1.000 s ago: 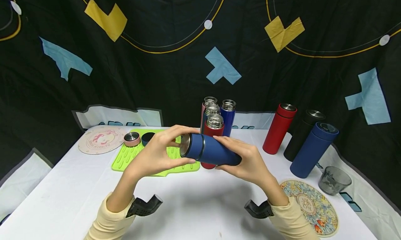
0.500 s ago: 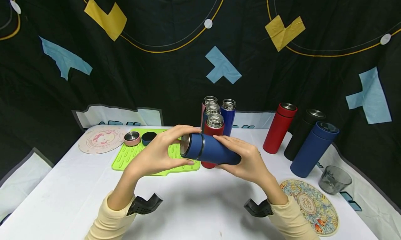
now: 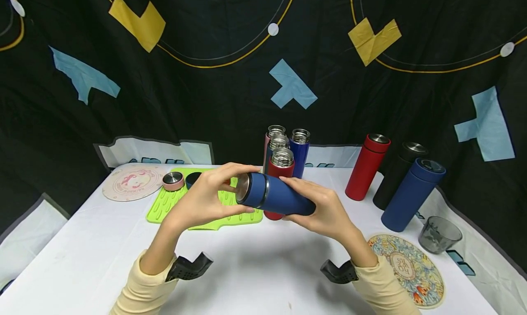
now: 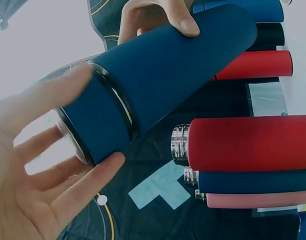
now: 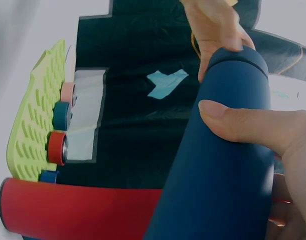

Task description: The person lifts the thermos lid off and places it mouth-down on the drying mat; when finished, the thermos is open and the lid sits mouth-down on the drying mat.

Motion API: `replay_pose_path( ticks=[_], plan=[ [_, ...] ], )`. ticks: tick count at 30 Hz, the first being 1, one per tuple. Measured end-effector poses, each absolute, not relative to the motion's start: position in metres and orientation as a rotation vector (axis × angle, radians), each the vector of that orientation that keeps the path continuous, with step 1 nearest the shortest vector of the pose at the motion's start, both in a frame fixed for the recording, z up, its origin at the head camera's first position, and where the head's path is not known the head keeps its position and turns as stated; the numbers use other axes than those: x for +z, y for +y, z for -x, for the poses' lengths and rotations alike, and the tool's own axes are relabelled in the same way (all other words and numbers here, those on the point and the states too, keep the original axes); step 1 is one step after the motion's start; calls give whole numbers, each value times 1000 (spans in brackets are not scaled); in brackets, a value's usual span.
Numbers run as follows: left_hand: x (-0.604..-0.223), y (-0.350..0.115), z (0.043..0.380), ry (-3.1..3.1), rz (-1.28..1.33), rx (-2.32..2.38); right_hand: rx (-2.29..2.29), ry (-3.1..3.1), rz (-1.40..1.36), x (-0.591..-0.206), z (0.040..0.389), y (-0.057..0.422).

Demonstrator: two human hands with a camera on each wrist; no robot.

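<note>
A blue thermos (image 3: 288, 198) is held tilted, nearly lying, above the table, its lid (image 3: 258, 188) towards the left. With thumb and fingertips my left hand (image 3: 210, 191) grips that lid, thumb on one side and fingers on the other. My right hand (image 3: 321, 207) holds the body near its base; in the right wrist view the thumb (image 5: 228, 117) lies along it. The lid appears seated on the body, a dark shiny ring (image 4: 115, 97) between them. Just behind stand several thermoses without lids, among them a red one (image 3: 281, 170) and a bright blue one (image 3: 299, 152).
On the left a green mat (image 3: 158, 212) bears several lids, including a pink one (image 3: 173, 181) and a red one (image 5: 57, 147). Lidded red (image 3: 366, 168), black (image 3: 395, 180) and blue (image 3: 413, 196) thermoses stand right, near a glass cup (image 3: 439, 235) and a patterned round mat (image 3: 407, 269).
My left fingers shift very slightly at the lid. The thermos and my right hand stay practically where they were.
</note>
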State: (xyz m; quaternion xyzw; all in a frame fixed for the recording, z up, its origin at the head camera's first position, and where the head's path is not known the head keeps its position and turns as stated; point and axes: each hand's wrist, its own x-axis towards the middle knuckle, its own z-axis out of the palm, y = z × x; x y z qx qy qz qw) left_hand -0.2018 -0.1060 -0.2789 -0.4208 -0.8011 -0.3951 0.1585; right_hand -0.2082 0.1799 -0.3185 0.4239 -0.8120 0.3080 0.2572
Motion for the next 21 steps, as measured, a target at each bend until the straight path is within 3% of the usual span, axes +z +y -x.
replay_pose_path(
  ticks=[11,21],
  plan=[
    [-281,-101,201,-2435,943,-1236,585,-2103,-1072,-320,208,177],
    [-279,-105,205,-2239,1335,-1144,849,-2188,-1129,-319,208,182]
  ],
)
